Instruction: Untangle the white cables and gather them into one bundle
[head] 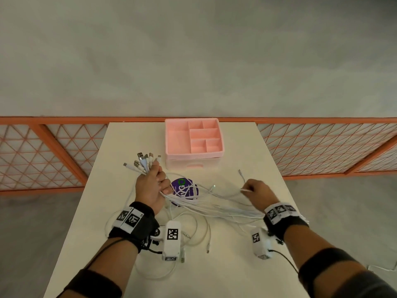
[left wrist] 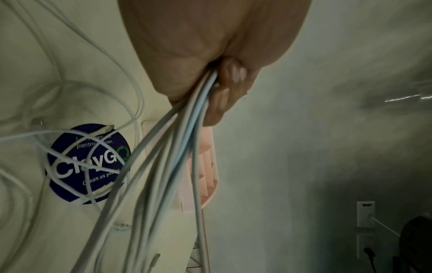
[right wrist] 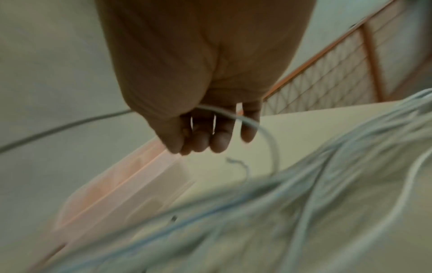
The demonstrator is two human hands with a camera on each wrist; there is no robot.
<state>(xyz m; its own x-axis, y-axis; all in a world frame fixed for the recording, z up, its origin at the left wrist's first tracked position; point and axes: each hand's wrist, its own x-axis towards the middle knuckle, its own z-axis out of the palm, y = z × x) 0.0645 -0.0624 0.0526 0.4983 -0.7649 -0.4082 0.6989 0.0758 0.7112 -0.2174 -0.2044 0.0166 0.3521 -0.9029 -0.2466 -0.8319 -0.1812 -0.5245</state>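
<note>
**Pulling one cable free to add to my bunch**

My left hand (head: pixel 153 186) has its fingers (left wrist: pixel 233 73) wrapped tight round the white cables (head: pixel 214 208), plugs sticking up. Their tails lie across the worktop (head: pixel 236 265). My right hand (head: pixel 258 191) pinches a single cable (head: pixel 243 183). Next I think I must slide it out and bring it over. The pink tray (head: pixel 194 136) behind holds nothing.

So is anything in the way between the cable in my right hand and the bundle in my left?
Nothing solid. Between the right hand and left hand, only loose white cables cross over the purple sticker.
</note>
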